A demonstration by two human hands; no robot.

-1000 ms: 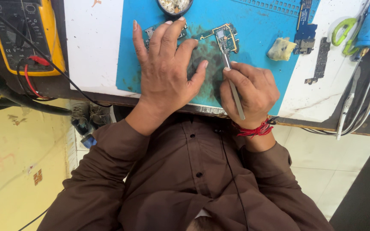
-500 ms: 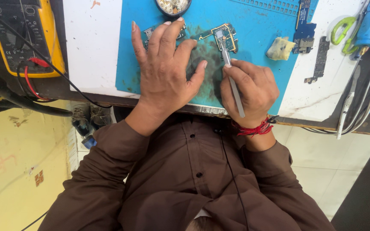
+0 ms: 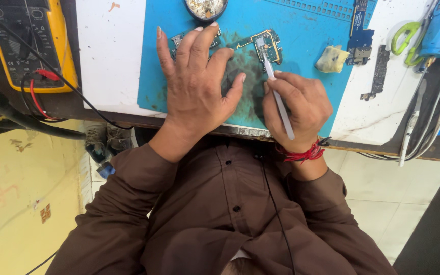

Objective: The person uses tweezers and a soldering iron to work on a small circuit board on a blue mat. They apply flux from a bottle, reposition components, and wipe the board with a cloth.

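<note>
Repair work sits mid-stride on the blue mat (image 3: 301, 30): left hand (image 3: 194, 86) spread flat, pinning a small circuit board (image 3: 179, 39), right hand (image 3: 296, 109) gripping a slim metal tool (image 3: 276, 86) whose tip touches a second, gold-edged board (image 3: 263, 45), nothing reassembled yet.

Counting here: two hands (image 3: 195, 97), four circuit boards (image 3: 266, 45), one meter (image 3: 29, 43), one mat (image 3: 311, 30), one tool (image 3: 277, 97).

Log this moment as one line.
left hand flat on circuit board | right hand holds tweezers, tip on second board
</note>
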